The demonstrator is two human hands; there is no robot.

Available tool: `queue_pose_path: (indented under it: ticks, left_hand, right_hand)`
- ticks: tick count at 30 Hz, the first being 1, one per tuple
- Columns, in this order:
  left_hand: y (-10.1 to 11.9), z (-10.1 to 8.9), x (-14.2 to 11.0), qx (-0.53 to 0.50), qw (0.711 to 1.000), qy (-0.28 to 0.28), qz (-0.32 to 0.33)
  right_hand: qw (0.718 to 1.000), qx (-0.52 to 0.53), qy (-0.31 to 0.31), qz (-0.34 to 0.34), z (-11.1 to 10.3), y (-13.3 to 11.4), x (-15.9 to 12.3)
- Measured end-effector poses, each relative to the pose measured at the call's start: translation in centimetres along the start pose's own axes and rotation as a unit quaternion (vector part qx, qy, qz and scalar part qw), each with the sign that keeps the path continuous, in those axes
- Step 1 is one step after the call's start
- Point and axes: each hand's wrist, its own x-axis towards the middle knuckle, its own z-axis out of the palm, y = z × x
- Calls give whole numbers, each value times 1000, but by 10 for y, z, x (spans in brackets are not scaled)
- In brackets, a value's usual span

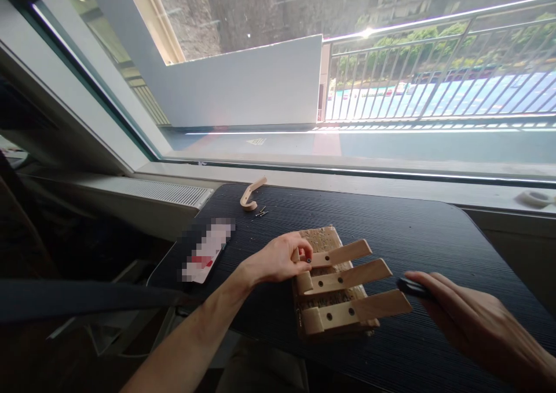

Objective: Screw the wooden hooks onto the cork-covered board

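Observation:
Three pale wooden hooks [369, 272] lie side by side across a worn wooden block [320, 240], their flat ends jutting past its right side. Dark round spots, screw heads or holes, show in the hooks. At the farthest hook, my left hand [284, 257] is closed in a pinch around a small screw [308, 260], which stands at the hook's left hole. My right hand [460, 306] is wrapped around a tool with a rounded black end [412, 287], just right of the hooks; the rest of the tool is hidden in the hand.
Toward the window, a loose wooden hook [249, 198] rests on the black table [391, 213], with several screws [262, 211] beside it. A phone-like flat object [211, 251], partly blurred out, is at the left edge. Behind the table runs a window sill [304, 185].

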Motion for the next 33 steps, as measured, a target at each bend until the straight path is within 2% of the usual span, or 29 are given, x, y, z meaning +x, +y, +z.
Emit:
queue_pose_path:
  ticks: [1, 4, 6, 9, 11, 14, 18, 21, 27, 31, 33]
  left_hand:
    - [0, 1, 0, -1, 1000, 0, -2]
    - [-1, 2, 0, -5, 1000, 3, -7]
    - [0, 2, 0, -4, 1000, 6, -8]
    - [1, 1, -1, 3, 1000, 6, -15]
    - [1, 1, -2, 4, 1000, 8, -23]
    - [1, 3, -3, 4, 999, 21, -28]
    - [-1, 5, -3, 3, 999, 33, -21]
    - [-1, 6, -4, 9, 999, 41, -27]
    - [4, 5, -6, 26, 998, 42, -45]
    - [8, 3, -6, 32, 997, 40, -56]
    - [9, 2, -6, 33, 997, 40, -58]
  right_hand:
    - [1000, 6, -2, -17, 3, 1, 3]
    - [1000, 9, -9, -3, 3, 2, 23]
    - [999, 8, -35, 13, -9, -1, 39]
    - [997, -9, -33, 67, -34, -7, 64]
    - [989, 23, -81, 122, -44, -11, 81]
    - [968, 38, -164, 184, -40, -12, 104]
    - [954, 118, -211, 175, -18, -8, 120]
    - [950, 155, -211, 168, -9, -7, 124]
    - [950, 152, -215, 169, -4, -4, 126]
    - [960, 97, -199, 172, -13, -3, 132]
    - [968, 83, -166, 171, -24, -6, 140]
